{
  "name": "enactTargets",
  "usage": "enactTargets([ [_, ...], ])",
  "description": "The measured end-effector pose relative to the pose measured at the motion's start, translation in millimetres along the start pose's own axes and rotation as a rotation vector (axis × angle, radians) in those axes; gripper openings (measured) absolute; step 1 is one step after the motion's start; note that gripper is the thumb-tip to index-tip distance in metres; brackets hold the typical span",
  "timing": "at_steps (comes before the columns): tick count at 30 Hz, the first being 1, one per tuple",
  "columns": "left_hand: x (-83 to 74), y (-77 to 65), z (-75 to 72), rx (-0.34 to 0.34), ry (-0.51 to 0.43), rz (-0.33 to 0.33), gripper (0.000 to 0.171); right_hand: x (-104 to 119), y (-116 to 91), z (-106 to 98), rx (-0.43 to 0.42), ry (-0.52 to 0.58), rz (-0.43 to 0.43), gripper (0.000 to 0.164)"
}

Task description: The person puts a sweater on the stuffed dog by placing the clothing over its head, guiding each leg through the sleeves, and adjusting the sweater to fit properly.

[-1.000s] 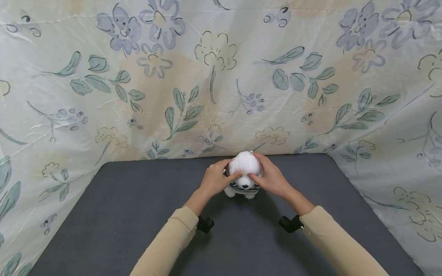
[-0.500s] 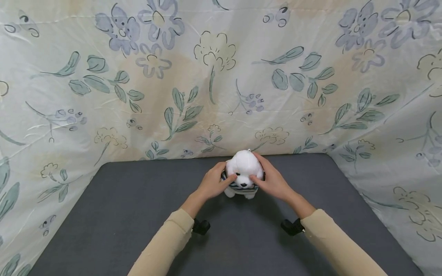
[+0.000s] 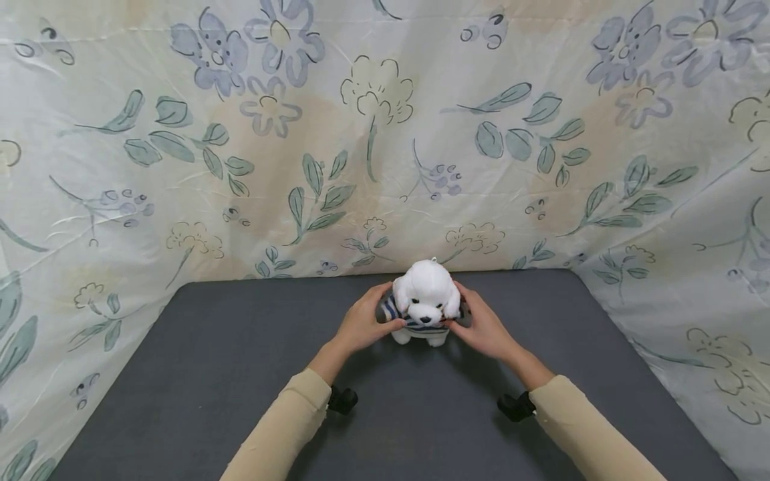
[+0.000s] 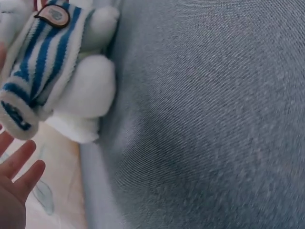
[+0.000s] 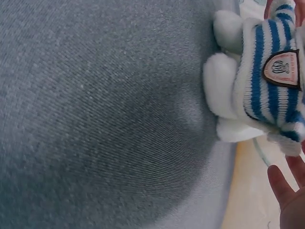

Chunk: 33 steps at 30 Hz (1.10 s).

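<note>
A white plush dog (image 3: 428, 287) in a blue-and-white striped knit sweater (image 4: 47, 47) stands upright near the table's far edge, its face towards me. My left hand (image 3: 363, 321) is at one side of it, thumb at the sweater front and fingers reaching behind. On the other side my right hand (image 3: 486, 327) mirrors this, its thumb below the ear. Both wrist views show outstretched, spread fingers beside the sleeve ends. A badge (image 5: 282, 69) shows on the sweater's chest. The dog's body hides some fingertips.
The dark grey table (image 3: 240, 374) extends in front of the dog and to both sides. A flower-printed cloth (image 3: 385, 133) hangs right behind the far edge and along the sides. Black wrist cameras (image 3: 343, 401) sit under both wrists.
Both hands have slid from the dog's face outward and down to its sides, uncovering its eyes and ears. The head now tilts up a little; the dog stands in the same spot.
</note>
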<state>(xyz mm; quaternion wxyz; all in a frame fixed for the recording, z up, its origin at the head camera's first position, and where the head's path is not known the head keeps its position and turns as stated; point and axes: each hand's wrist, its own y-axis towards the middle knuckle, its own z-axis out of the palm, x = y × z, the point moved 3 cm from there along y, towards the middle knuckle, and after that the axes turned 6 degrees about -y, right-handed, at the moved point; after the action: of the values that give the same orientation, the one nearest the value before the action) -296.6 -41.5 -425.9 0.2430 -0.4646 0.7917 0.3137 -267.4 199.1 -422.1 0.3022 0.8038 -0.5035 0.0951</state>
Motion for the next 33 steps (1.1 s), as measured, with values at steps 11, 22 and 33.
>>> enactTargets([
  [11,0.8,6.7,22.7,-0.064,-0.026,-0.041,0.076,-1.7,4.7,18.8,-0.032,0.034,0.03,0.065],
  [22,-10.2,4.1,22.3,-0.199,-0.092,-0.085,0.052,14.1,9.5,19.6,-0.103,0.017,0.108,0.058],
  [33,-24.0,-10.8,4.2,-0.171,-0.141,-0.03,0.051,29.8,0.2,9.0,-0.096,0.017,0.078,0.055],
])
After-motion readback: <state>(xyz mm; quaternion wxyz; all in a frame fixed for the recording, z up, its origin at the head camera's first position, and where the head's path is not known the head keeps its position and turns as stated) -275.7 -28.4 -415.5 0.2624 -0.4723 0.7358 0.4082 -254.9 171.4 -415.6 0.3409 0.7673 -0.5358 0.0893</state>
